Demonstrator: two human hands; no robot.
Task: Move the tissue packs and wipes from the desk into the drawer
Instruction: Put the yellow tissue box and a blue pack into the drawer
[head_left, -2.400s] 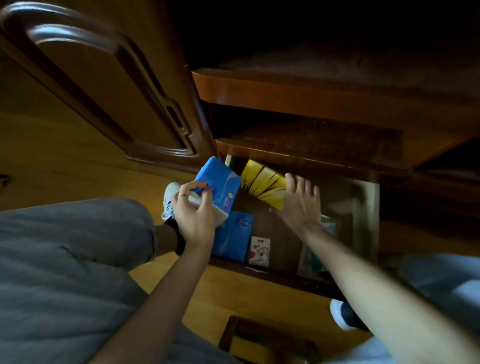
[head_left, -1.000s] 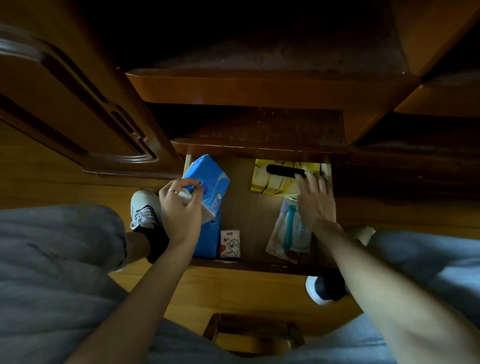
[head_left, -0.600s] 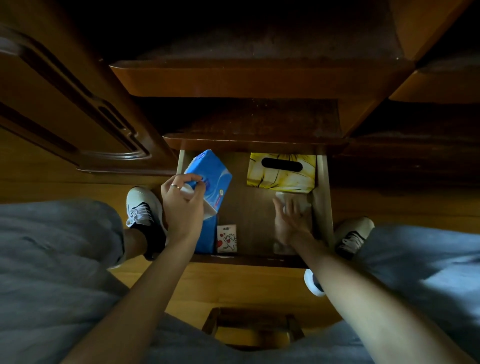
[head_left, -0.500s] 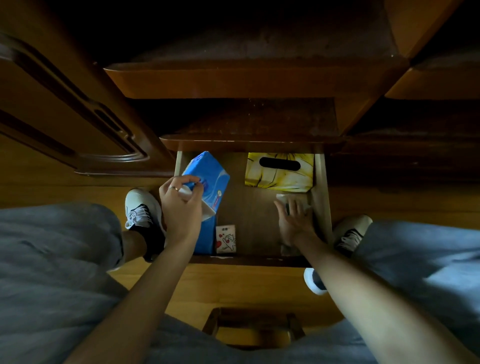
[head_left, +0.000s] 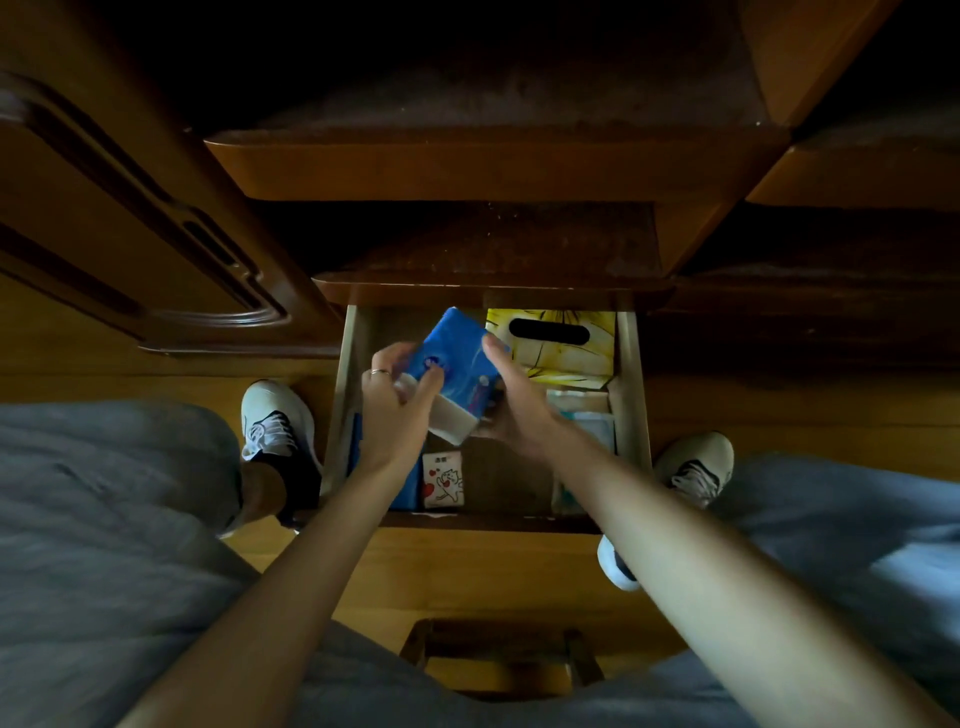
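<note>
- Both our hands grip the blue tissue pack (head_left: 457, 366): our left hand (head_left: 392, 410) closes on its near-left end, thumb across the blue face and fingers wrapped around the white end, with a ring (head_left: 380, 371) showing on one finger; our right hand (head_left: 511, 402) clasps its right side, thumb lying along the upper right edge.
- We hold the pack tilted, far end raised, above the middle of the open drawer (head_left: 629, 395); whether it touches anything below, we cannot tell.
- Behind the pack, at the drawer's far right, lies a yellow tissue box (head_left: 563, 353) with a dark oval slot on top, its left edge just beside our right thumb.
- Along the drawer's right wall, nearer to us than the yellow box, rests a pale packet with a teal band (head_left: 592, 431), partly hidden by our right wrist.
- At the near left of the drawer lies a second blue pack (head_left: 410, 491), largely covered by our left forearm; touching its right side is a small white pack printed with a cartoon cat and red hearts (head_left: 442, 479).
- Bare wooden drawer floor shows between the cat pack and the pale packet.
- Our grey-trousered legs frame the drawer, with a white sneaker (head_left: 275, 421) on the wooden floor at its left and another (head_left: 693, 467) at its right.
- A carved wooden cabinet door (head_left: 156, 249) stands at upper left.
</note>
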